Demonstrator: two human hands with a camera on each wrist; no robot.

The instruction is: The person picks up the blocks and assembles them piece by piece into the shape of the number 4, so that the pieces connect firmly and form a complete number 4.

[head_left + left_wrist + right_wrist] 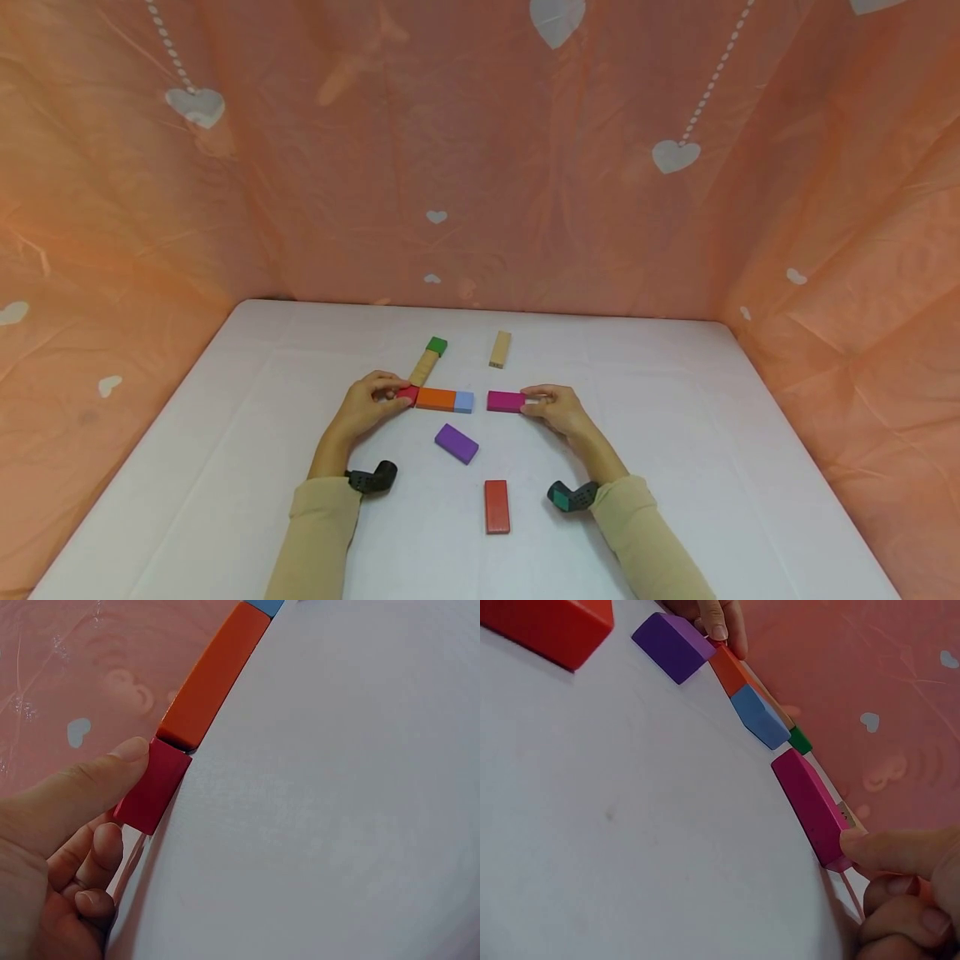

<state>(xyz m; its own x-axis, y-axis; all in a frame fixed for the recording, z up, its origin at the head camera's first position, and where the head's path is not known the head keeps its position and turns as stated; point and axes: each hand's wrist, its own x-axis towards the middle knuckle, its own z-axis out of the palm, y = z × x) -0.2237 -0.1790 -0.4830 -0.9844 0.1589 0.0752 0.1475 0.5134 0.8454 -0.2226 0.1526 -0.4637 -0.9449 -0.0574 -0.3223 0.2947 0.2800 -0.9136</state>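
My left hand [367, 407] pinches a small crimson block [154, 787] between thumb and fingers. That block stands end to end with an orange block [436, 399], whose other end meets a light blue block [464, 402]. My right hand [557, 410] pinches the right end of a magenta block [506, 402], in line with this row. A short gap separates the magenta block from the light blue one. From the crimson block a plain wooden block [424, 367] slants up and away, with a green block [437, 346] at its far end.
Another plain wooden block [500, 349] lies behind the magenta one. Closer to me are a tilted purple block [456, 443] and a red block [497, 507]. All lie on a white-covered table [675, 375], with an orange-pink curtain [480, 167] around the back and sides.
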